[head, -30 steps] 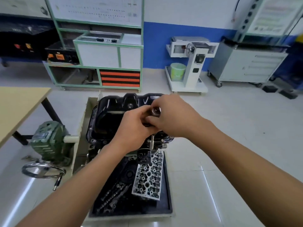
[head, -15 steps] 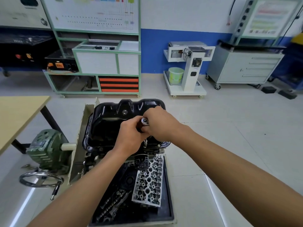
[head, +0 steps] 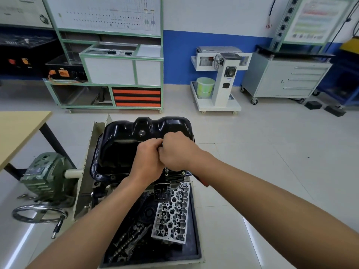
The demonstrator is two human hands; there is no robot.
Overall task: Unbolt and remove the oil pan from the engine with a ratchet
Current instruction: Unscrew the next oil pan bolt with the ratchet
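Workshop floor; wall charts too blurred to read. Left hand and right hand both grip ratchet, upright at near flange of black oil pan.

Head-worn wide camera looks forward and down, near the oil pan.
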